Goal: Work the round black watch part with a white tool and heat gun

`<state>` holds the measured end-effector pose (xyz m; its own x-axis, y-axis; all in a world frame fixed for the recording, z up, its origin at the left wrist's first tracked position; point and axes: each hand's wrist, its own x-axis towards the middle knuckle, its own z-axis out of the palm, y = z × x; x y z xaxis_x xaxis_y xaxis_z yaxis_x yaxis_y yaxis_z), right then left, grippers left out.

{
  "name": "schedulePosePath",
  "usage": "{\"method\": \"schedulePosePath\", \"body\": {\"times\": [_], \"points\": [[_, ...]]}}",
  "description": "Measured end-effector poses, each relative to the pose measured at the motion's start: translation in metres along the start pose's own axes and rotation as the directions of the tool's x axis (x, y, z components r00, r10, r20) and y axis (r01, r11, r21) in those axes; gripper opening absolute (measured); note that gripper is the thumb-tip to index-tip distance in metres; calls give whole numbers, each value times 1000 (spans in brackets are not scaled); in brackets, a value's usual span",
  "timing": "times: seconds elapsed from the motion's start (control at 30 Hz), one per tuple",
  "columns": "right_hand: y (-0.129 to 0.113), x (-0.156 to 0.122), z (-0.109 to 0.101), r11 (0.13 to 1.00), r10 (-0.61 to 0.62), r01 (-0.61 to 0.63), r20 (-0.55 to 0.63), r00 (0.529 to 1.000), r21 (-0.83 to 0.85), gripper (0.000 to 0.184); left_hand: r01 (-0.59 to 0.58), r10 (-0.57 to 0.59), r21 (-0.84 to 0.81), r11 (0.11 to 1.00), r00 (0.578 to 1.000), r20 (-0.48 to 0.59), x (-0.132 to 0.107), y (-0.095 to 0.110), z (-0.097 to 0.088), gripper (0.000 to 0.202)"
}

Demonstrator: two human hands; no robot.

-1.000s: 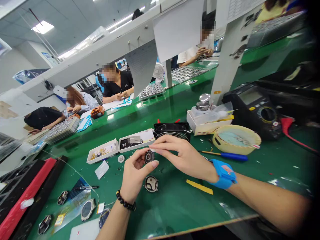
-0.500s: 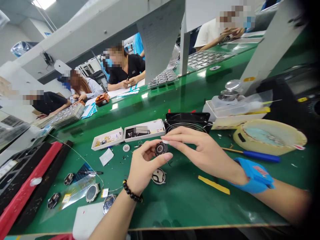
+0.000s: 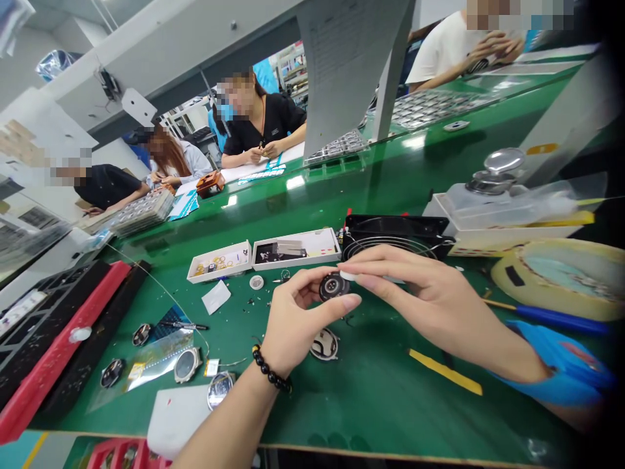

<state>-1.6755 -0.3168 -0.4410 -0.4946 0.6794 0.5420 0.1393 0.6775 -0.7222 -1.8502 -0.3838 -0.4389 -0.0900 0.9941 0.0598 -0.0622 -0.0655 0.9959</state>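
Bearing scattered round parts, the glossy green worktop (co-workers beyond) lies under left fingers gripping a dark disc, right fingers pinching a white piece.

Through the head view I see the bare left hand gripping a dark round component; the bare right hand pinches a small white disc at the component's edge; a flat yellow strip lies on the glossy green bench.
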Motion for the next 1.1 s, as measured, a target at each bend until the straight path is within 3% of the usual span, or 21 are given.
{"method": "schedulePosePath", "body": {"times": [1.1], "points": [[-5,-1,1,999,22,-22,-1,1000,47,22,-40,41,17,999,999,-24,1,-3,-1,36]]}}
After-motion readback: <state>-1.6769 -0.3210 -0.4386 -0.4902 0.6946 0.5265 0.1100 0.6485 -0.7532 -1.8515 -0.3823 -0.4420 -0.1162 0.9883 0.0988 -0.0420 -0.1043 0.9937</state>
